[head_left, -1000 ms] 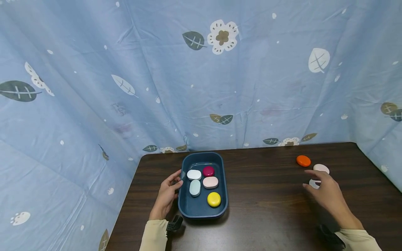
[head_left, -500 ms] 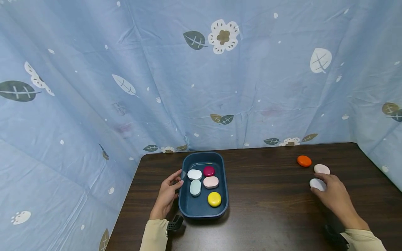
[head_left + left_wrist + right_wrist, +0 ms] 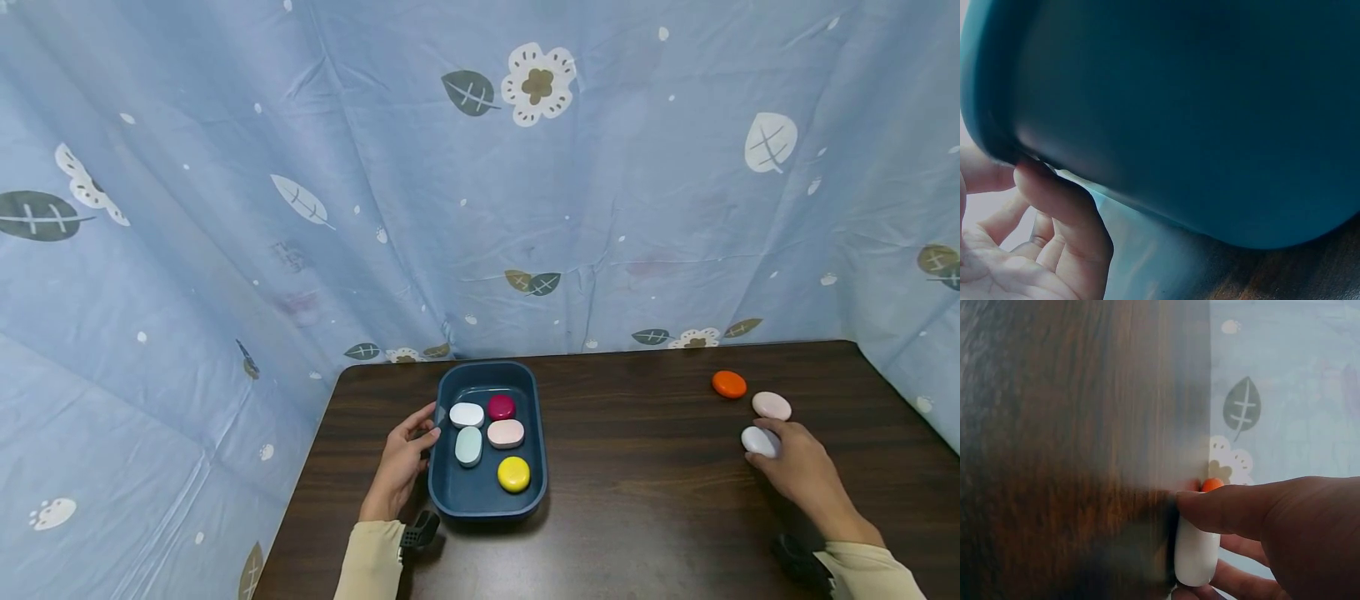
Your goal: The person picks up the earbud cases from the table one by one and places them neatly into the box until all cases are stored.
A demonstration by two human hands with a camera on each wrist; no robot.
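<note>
A dark blue tray sits on the brown table and holds several smooth pebble-shaped pieces: white, magenta, pink, pale green and yellow. My left hand rests against the tray's left wall, thumb and fingertips touching it. At the far right my right hand pinches a white piece between thumb and fingers. A pale pink piece and an orange piece lie just beyond it.
A blue cloth with leaves and flowers hangs behind and to both sides of the table. The table's left edge runs close to my left arm. Bare wood lies between the tray and my right hand.
My right hand has come down onto the white piece and closed its fingers round it. The left hand and the tray have stayed put.
</note>
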